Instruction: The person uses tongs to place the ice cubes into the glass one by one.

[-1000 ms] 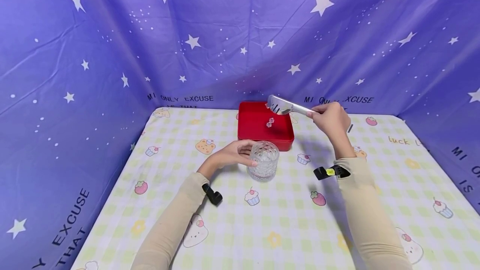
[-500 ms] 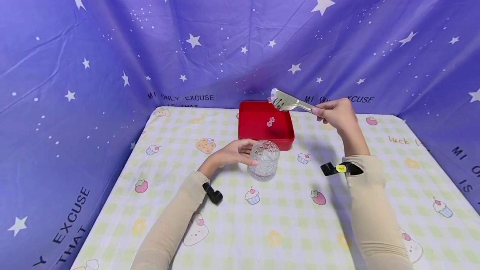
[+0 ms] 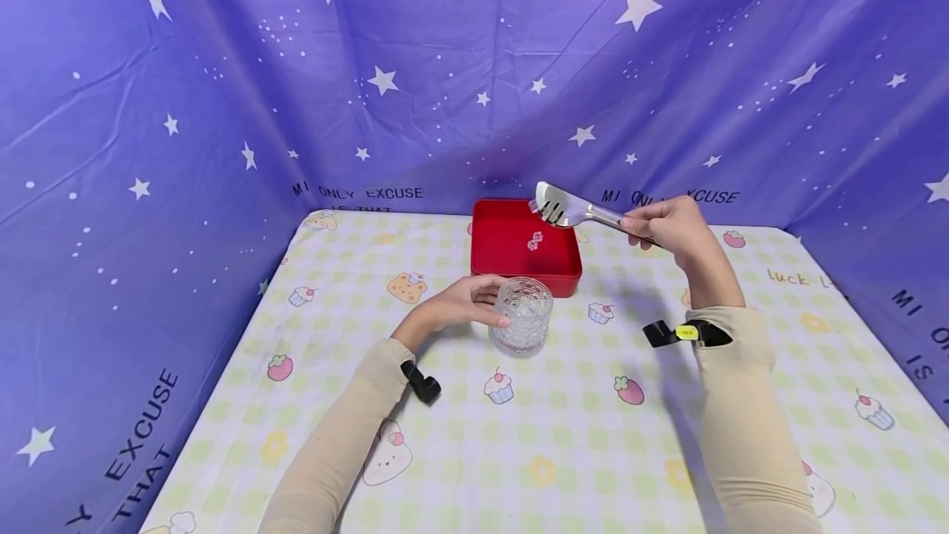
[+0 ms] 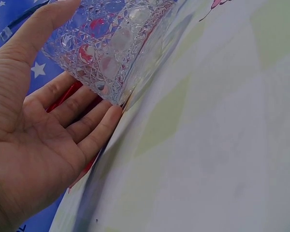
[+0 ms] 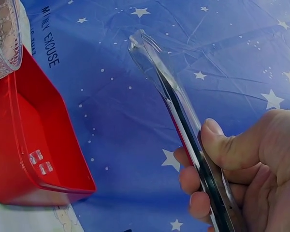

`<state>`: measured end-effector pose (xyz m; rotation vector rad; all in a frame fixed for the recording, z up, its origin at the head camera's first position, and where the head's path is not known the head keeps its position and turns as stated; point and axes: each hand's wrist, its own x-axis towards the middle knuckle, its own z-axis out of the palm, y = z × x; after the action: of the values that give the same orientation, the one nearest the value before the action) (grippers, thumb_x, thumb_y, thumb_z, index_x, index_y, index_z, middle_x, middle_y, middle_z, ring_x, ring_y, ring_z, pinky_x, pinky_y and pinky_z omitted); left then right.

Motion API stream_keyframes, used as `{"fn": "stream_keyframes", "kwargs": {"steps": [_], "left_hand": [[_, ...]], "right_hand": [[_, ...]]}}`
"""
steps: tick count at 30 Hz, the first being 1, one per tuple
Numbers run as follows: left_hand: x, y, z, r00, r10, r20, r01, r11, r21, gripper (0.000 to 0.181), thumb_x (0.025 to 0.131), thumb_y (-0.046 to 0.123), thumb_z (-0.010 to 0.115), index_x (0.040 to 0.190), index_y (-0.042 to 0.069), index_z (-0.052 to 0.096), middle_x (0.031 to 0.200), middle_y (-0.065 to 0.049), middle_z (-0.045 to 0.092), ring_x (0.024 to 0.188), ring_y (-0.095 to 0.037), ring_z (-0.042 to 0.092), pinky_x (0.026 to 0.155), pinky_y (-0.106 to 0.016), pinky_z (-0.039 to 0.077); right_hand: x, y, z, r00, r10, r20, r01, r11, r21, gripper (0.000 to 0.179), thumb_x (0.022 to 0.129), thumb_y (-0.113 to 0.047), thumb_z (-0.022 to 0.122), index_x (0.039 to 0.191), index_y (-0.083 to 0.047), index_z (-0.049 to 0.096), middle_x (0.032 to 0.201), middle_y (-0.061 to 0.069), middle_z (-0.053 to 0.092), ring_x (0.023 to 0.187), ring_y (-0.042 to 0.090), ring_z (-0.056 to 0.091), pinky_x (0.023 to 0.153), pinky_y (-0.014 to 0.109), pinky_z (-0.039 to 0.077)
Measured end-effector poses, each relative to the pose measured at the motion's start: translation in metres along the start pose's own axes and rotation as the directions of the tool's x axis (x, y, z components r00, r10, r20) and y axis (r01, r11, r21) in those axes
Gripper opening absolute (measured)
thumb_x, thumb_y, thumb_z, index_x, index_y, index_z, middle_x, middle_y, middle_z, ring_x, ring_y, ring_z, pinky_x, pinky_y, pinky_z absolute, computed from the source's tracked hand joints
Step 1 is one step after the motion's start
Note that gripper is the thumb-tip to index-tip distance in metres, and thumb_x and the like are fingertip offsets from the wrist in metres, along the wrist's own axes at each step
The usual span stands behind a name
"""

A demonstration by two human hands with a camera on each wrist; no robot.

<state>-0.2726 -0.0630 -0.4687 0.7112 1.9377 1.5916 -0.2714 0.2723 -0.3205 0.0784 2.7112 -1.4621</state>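
Note:
My left hand (image 3: 463, 303) holds a clear cut-glass tumbler (image 3: 522, 317) by its side, thumb in front and fingers behind. The tumbler stands upright on the table; its textured wall (image 4: 108, 48) fills the top of the left wrist view. My right hand (image 3: 670, 227) grips metal tongs (image 3: 567, 206) near the handle, their arms squeezed close together. The slotted heads are over the red tray (image 3: 493, 245), with a small clear piece (image 3: 534, 206) showing at their tip. Two clear cubes (image 5: 41, 162) lie in the tray beside each other.
Behind the tumbler the red tray stands near the table's back edge. A checked cloth (image 3: 460, 452) with printed cupcakes and strawberries covers the table. A purple star-patterned curtain (image 3: 445, 122) hangs behind and along both sides.
My right hand has shifted to the right, and the tongs rose, then dipped slightly over the tray. My left hand and the tumbler have stayed in place.

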Motion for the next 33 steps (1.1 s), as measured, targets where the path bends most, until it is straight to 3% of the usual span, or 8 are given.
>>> {"fn": "stream_keyframes", "kwargs": {"steps": [5,10,13,16,23,29,33], "left_hand": [[-0.0004,0.0011,0.0001,1.0,-0.006,0.0,0.006,1.0,0.014,0.061,0.088,0.008,0.077,0.144,0.008,0.053,0.141,-0.012,0.058,0.13,-0.024,0.055,0.113,-0.034,0.048],[-0.0009,0.0025,-0.0001,1.0,-0.018,-0.002,0.018,1.0,0.017,0.062,0.088,0.008,0.077,0.145,0.008,0.052,0.143,-0.012,0.057,0.132,-0.025,0.054,0.114,-0.034,0.048],[-0.001,0.0026,-0.0006,1.0,-0.026,-0.008,0.026,0.999,0.023,0.063,0.088,0.008,0.077,0.146,0.008,0.052,0.144,-0.011,0.057,0.133,-0.025,0.053,0.114,-0.034,0.047],[-0.001,0.0024,-0.0011,1.0,-0.024,-0.007,0.024,0.999,0.025,0.063,0.088,0.009,0.078,0.145,0.008,0.053,0.144,-0.011,0.057,0.134,-0.025,0.053,0.114,-0.034,0.047],[-0.0008,0.0032,-0.0012,1.0,-0.007,0.008,0.007,0.999,0.031,0.065,0.088,0.008,0.077,0.147,0.009,0.051,0.144,-0.011,0.056,0.133,-0.025,0.054,0.113,-0.033,0.049],[-0.0018,0.0068,-0.0008,0.997,0.046,0.057,-0.048,0.998,0.036,0.073,0.087,0.004,0.077,0.152,0.011,0.046,0.148,-0.013,0.054,0.131,-0.028,0.056,0.11,-0.036,0.052],[-0.0028,0.0078,-0.0003,0.997,0.051,0.054,-0.053,0.998,0.028,0.072,0.085,0.002,0.077,0.15,0.009,0.047,0.145,-0.015,0.055,0.129,-0.028,0.058,0.11,-0.035,0.052]], "right_hand": [[-0.0012,0.0019,-0.0026,0.999,-0.001,0.053,0.001,1.0,0.008,0.036,0.096,-0.017,0.072,0.122,0.007,0.07,0.061,-0.011,0.068,0.059,0.01,0.061,0.06,0.024,0.052],[-0.0032,0.0036,-0.004,0.995,-0.035,0.094,0.033,0.999,0.026,0.012,0.095,-0.014,0.073,0.103,-0.01,0.081,0.062,-0.01,0.069,0.058,0.01,0.06,0.06,0.025,0.052],[-0.0035,0.0044,-0.0031,0.993,-0.049,0.105,0.046,0.999,0.025,0.009,0.094,-0.013,0.073,0.095,-0.016,0.082,0.061,-0.01,0.069,0.058,0.01,0.06,0.059,0.024,0.051],[-0.0041,0.005,-0.0018,0.992,-0.057,0.117,0.056,0.998,0.013,0.009,0.094,-0.012,0.074,0.097,-0.01,0.082,0.062,-0.01,0.069,0.059,0.01,0.06,0.06,0.023,0.053],[-0.0064,0.0065,0.0008,0.985,-0.068,0.161,0.073,0.997,-0.025,0.028,0.095,-0.01,0.071,0.112,0.012,0.073,0.064,-0.006,0.069,0.06,0.011,0.059,0.059,0.024,0.052],[-0.0082,0.0059,0.0036,0.981,-0.07,0.183,0.079,0.996,-0.042,0.031,0.095,-0.01,0.071,0.113,0.015,0.07,0.064,-0.004,0.068,0.06,0.012,0.058,0.058,0.025,0.05],[-0.0099,0.0037,0.0053,0.981,-0.07,0.183,0.081,0.995,-0.055,0.033,0.095,-0.009,0.071,0.115,0.016,0.069,0.066,-0.003,0.068,0.061,0.012,0.058,0.058,0.025,0.051]]}}
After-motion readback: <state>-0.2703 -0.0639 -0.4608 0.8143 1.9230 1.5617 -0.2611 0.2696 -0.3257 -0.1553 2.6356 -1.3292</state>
